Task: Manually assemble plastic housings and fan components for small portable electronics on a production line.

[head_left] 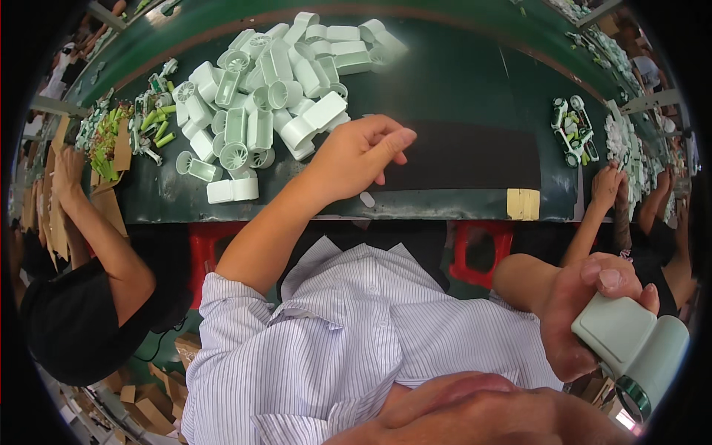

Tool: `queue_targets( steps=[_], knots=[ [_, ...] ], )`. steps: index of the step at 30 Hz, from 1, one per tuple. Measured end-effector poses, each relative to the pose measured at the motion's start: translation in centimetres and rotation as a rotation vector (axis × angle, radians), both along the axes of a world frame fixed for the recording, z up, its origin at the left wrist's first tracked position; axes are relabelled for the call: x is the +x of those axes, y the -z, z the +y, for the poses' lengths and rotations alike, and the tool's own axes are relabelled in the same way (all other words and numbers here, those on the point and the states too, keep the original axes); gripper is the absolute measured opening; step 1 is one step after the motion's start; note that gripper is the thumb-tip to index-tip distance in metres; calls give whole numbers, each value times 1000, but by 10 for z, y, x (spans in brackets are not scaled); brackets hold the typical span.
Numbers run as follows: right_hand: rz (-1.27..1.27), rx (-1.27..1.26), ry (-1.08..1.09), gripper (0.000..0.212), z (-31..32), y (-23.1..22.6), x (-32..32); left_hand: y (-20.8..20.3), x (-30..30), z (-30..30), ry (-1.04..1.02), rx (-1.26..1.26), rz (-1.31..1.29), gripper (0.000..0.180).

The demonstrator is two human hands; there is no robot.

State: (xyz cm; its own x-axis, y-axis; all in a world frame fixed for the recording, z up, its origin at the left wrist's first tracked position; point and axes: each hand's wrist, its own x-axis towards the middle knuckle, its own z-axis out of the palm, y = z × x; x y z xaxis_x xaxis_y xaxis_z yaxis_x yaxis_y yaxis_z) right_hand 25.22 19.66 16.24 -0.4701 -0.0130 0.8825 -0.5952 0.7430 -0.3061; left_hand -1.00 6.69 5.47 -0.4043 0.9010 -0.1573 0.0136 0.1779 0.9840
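At the right of the view, my right hand (567,315) is closed around a pale green plastic housing (612,326), which has a box-shaped part joined to a cylinder with a dark shiny ring at one end. My left hand (360,156) hovers over the table with fingers curled and the thumb against the index finger. No object shows in it. Beside and beyond that hand lies a large heap of similar pale green housings (237,126), some showing spoked round ends. Below the left hand, a small whitish oval piece (367,199) lies near the table's front edge.
A dark mat (467,159) covers part of the green table, with yellowish tape (523,204) at its edge. Small green-and-white assemblies (572,133) stand to the right. Co-workers' arms (111,252) work on both sides, and red stools (482,248) stand below.
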Motion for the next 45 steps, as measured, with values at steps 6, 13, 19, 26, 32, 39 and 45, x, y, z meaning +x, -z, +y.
queue_targets(
  steps=[6, 13, 19, 26, 32, 39, 45],
  knots=[
    [422, 68, 571, 64, 13, 13, -21, -2, -12, 13, 62, -53, 21, 27],
    [-522, -225, 544, 80, 47, -6, -61, 9, -24, 19, 162, -36, 66, 24],
    [-964, -44, 1068, 61, 325, 47, -258, 11, -21, 18, 251, 38, 122, 29],
    [-1397, 73, 1213, 67, 460, 119, -306, 18, -32, 12, 216, 25, 222, 33],
    [-958, 290, 1238, 58, 526, 114, -358, 17, -33, 21, 253, 45, 218, 33],
    [-1089, 322, 1101, 47, 489, 148, -477, 22, -37, 24, 237, 44, 140, 33],
    [-1179, 468, 1062, 46, 475, 163, -476, 22, -31, 22, 218, 132, 216, 29]
  ],
)
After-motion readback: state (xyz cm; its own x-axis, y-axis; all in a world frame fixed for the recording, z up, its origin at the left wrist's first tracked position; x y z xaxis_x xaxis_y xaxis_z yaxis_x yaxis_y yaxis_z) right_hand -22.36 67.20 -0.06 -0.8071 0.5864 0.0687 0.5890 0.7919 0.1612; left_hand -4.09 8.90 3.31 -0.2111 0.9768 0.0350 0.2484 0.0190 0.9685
